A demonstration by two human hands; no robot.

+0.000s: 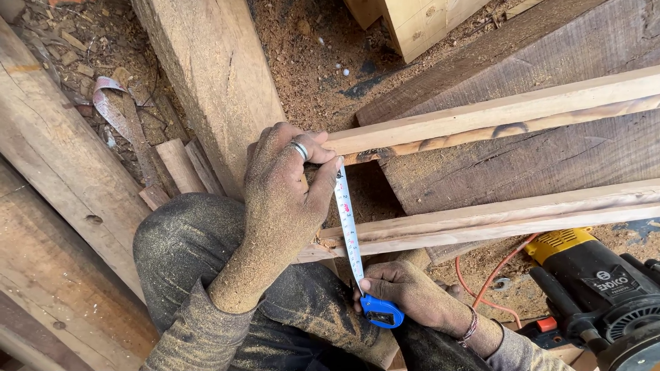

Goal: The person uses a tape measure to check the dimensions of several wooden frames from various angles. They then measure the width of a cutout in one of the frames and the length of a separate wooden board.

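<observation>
My left hand (278, 199), dusted with sawdust and wearing a ring, rests at the end of the upper wooden slat (495, 113); its thumb pins the white tape blade (348, 227) there. The blade runs down across the gap and over the lower wooden slat (495, 216). My right hand (412, 295) grips the blue tape measure case (380, 312) just below that slat, above my knee (179, 240).
A thick pale beam (213, 69) rises behind my left hand. Both slats lie on a wide dark plank (522, 158). A yellow and black power tool (591, 275) with an orange cord (481, 275) sits at the lower right. Sawdust and offcuts cover the ground.
</observation>
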